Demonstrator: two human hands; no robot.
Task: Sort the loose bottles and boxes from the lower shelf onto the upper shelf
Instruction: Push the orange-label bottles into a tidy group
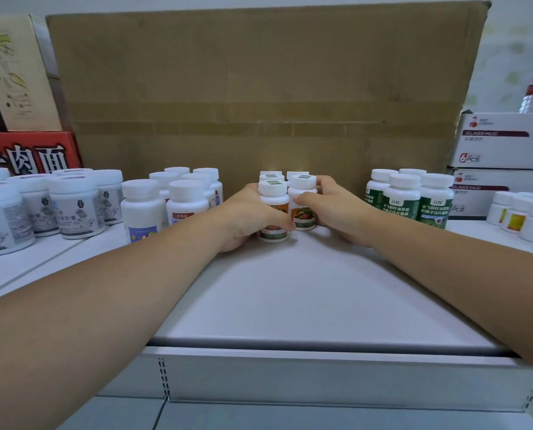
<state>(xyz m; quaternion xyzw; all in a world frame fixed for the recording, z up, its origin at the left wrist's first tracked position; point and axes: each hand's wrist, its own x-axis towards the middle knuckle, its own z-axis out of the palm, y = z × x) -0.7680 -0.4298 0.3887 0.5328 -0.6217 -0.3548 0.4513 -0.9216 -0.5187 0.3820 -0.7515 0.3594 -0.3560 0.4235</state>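
Several small white bottles with orange-and-green labels stand in a tight cluster on the upper shelf point(290, 290), in front of a big cardboard box. My left hand point(249, 212) grips the front left bottle point(273, 200), thumb across its label. My right hand point(333, 206) holds the front right bottle point(302, 193), thumb on its front and fingers curled behind it. Two more bottles of the same kind point(271, 175) stand just behind, partly hidden.
Green-labelled bottles point(414, 200) stand to the right, white bottles with red and blue labels point(172, 197) and grey-labelled ones point(73, 206) to the left. A large cardboard box point(259, 88) closes the back. White glass-mug boxes point(504, 144) sit far right, small yellow-labelled bottles point(525, 218) beside them.
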